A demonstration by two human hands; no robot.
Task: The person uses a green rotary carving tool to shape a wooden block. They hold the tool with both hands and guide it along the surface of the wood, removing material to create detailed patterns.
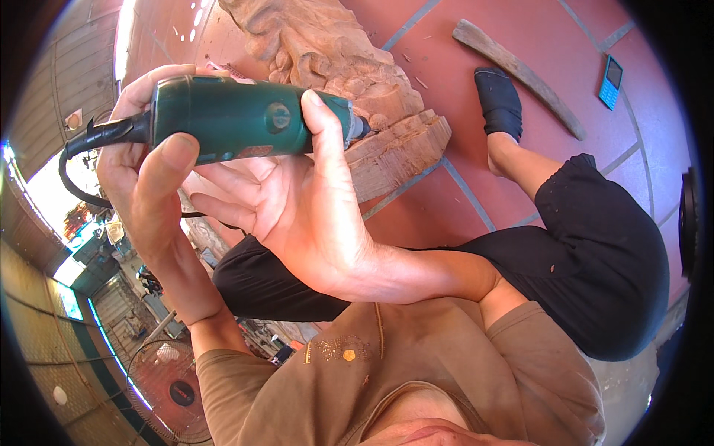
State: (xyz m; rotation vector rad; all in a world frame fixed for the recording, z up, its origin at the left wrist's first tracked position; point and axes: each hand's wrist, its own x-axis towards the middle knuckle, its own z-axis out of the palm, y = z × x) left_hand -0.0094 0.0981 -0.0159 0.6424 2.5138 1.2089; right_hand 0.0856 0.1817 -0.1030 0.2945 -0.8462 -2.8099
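We hold green power tool (223,115): left grip (137,182) rear, right grip (305,212) front | tip unclear | wood carving (327,48) cropped

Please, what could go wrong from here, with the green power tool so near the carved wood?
If the green power tool slipped on the carved wood, the bare right hand might be hurt, since its thumb lies across the tool close to its front end. The black cord loops beside the left hand, so it could snag and pull the tool off line.
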